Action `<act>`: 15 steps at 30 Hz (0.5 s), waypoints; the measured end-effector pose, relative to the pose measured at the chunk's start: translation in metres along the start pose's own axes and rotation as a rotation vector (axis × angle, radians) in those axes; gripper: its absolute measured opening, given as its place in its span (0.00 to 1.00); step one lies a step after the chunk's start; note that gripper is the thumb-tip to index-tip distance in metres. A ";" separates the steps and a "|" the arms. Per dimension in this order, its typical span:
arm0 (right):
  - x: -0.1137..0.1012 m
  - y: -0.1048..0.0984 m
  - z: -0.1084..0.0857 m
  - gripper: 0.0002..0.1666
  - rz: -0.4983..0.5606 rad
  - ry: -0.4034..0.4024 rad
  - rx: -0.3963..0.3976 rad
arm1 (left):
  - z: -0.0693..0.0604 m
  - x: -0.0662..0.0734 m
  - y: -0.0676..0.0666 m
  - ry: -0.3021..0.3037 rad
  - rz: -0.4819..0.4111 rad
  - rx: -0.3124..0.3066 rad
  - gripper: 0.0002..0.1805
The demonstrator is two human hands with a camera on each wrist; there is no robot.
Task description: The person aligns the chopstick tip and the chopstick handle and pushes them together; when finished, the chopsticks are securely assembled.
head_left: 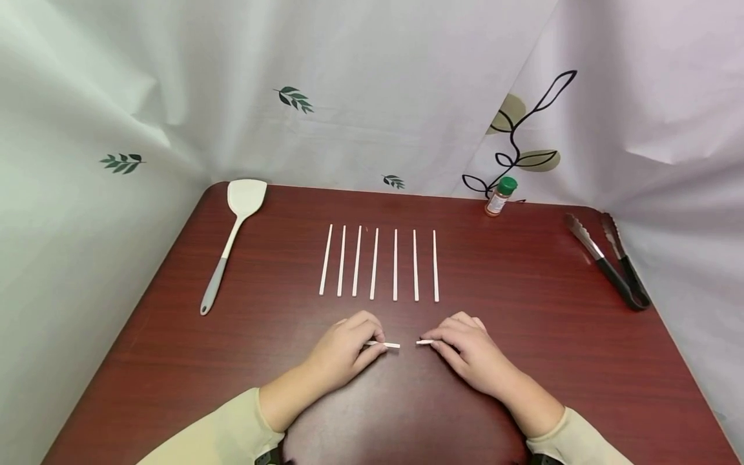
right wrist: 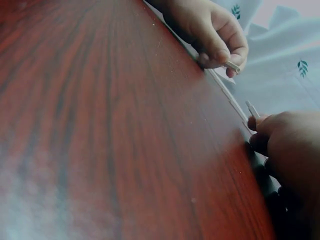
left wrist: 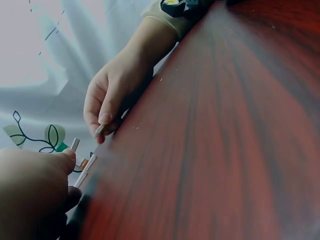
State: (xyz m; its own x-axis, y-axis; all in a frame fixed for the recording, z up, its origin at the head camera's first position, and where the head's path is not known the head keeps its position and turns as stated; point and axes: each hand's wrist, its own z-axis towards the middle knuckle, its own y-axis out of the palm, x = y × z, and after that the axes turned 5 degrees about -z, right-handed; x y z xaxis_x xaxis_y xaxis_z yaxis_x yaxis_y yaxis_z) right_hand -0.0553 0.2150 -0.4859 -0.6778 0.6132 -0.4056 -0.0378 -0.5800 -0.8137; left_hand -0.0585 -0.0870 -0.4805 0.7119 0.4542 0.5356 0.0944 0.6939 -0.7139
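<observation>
Near the table's front, my left hand (head_left: 347, 349) pinches a white chopstick piece (head_left: 392, 345) between thumb and fingers; one end sticks out to the right. Facing it across a small gap, my right hand (head_left: 473, 352) pinches another white chopstick piece (head_left: 424, 342), its end pointing left. The fingers hide the rest of both pieces, so their full length cannot be told. In the left wrist view, the two ends stand apart, the right hand's piece (left wrist: 100, 131) being the farther. Beyond the hands, several white chopsticks (head_left: 395, 265) lie side by side in a row, pointing away from me.
A white spatula (head_left: 229, 242) with a grey handle lies at the left. At the back right stands a small spice bottle (head_left: 498, 199) with a green lid. Metal tongs (head_left: 616, 274) with black handles lie at the right edge. White curtains (head_left: 360, 97) enclose the dark red table (head_left: 506, 271).
</observation>
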 end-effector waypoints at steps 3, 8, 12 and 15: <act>0.002 0.000 0.000 0.17 -0.005 -0.037 0.005 | 0.003 0.001 0.003 -0.012 -0.017 -0.007 0.09; 0.002 0.000 0.000 0.18 0.025 -0.048 0.028 | 0.007 0.003 0.011 -0.006 -0.055 0.012 0.09; 0.002 -0.001 0.000 0.18 0.051 -0.054 0.041 | 0.010 0.006 0.014 0.019 -0.097 0.046 0.09; 0.001 -0.001 0.000 0.19 0.057 -0.080 0.027 | 0.011 0.009 0.016 0.019 -0.125 0.047 0.09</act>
State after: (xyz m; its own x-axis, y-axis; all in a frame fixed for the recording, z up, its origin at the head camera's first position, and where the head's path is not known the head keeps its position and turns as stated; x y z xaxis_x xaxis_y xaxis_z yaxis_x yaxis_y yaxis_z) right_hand -0.0562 0.2162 -0.4859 -0.7357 0.5346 -0.4160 -0.0166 -0.6282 -0.7779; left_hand -0.0577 -0.0660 -0.4820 0.7097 0.3526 0.6100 0.1503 0.7701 -0.6200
